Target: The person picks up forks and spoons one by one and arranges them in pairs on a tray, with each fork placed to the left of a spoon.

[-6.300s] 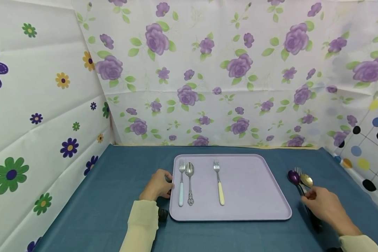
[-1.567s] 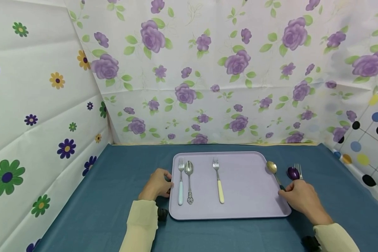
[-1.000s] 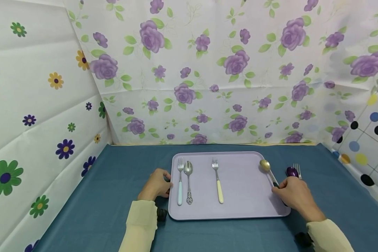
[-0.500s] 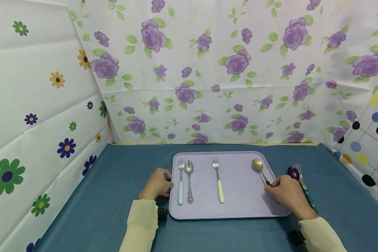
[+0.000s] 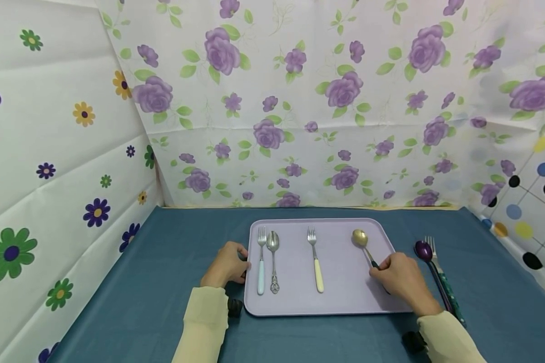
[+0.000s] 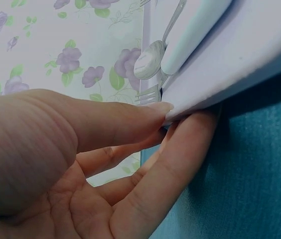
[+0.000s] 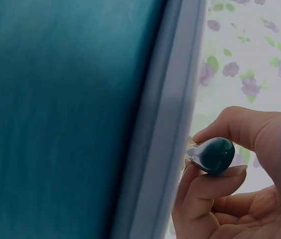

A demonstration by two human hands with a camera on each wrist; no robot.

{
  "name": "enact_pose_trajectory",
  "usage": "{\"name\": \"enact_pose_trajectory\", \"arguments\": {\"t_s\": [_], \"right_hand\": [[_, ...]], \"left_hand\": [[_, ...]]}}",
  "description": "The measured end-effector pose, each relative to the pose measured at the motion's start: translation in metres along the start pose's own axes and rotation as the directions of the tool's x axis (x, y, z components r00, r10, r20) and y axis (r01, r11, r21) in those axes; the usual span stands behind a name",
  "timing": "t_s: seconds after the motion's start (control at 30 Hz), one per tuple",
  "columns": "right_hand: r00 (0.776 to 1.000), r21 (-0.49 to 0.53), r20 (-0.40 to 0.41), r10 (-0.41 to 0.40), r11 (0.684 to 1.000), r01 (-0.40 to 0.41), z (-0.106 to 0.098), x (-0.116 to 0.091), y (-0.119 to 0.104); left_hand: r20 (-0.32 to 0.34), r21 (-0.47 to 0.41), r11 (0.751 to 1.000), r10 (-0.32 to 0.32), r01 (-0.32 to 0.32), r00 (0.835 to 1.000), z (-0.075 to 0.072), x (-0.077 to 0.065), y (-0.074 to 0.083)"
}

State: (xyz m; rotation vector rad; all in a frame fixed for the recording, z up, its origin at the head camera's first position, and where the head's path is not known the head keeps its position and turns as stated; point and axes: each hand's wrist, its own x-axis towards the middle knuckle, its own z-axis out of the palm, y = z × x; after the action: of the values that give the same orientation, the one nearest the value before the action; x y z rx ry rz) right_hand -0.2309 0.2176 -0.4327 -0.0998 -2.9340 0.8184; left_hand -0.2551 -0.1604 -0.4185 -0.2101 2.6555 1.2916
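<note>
My left hand [image 5: 224, 264] grips the left rim of a pale lilac tray [image 5: 345, 297], thumb on top and fingers beneath, as the left wrist view shows. Over the tray's right half, my right hand [image 5: 401, 280] pinches a spoon [image 5: 360, 237] with a gold bowl by its dark green handle [image 7: 216, 155]. The spoon's bowl points away from me. On the tray lie a fork with a light blue handle [image 5: 261, 277], a silver spoon with an ornate handle [image 5: 273, 242], and, nearer the middle, a fork with a pale yellow handle [image 5: 318, 275].
Right of the tray, a purple spoon [image 5: 423, 249] and a fork with a green handle [image 5: 449, 297] lie side by side on the blue tablecloth [image 5: 163, 322]. Flowered sheets [image 5: 272, 101] stand at the back and left, and a dotted sheet [image 5: 536, 222] at the right.
My right hand has picked up the gold-bowled spoon from beside the other cutlery and carried it left over the tray. My left hand has stayed on the tray's rim.
</note>
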Motion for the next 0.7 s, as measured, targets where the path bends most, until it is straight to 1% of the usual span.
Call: {"name": "enact_pose_trajectory", "arguments": {"t_s": [0.33, 0.7], "right_hand": [[1.000, 0.019, -0.013, 0.004, 1.000, -0.004, 0.007, -0.001, -0.012], [1.000, 0.063, 0.023, 0.017, 0.998, -0.018, 0.012, -0.002, -0.025]], "left_hand": [[0.000, 0.000, 1.000, 0.006, -0.006, 1.000, 0.000, 0.000, 0.000], [0.003, 0.006, 1.000, 0.006, -0.006, 1.000, -0.001, -0.001, 0.000]]}}
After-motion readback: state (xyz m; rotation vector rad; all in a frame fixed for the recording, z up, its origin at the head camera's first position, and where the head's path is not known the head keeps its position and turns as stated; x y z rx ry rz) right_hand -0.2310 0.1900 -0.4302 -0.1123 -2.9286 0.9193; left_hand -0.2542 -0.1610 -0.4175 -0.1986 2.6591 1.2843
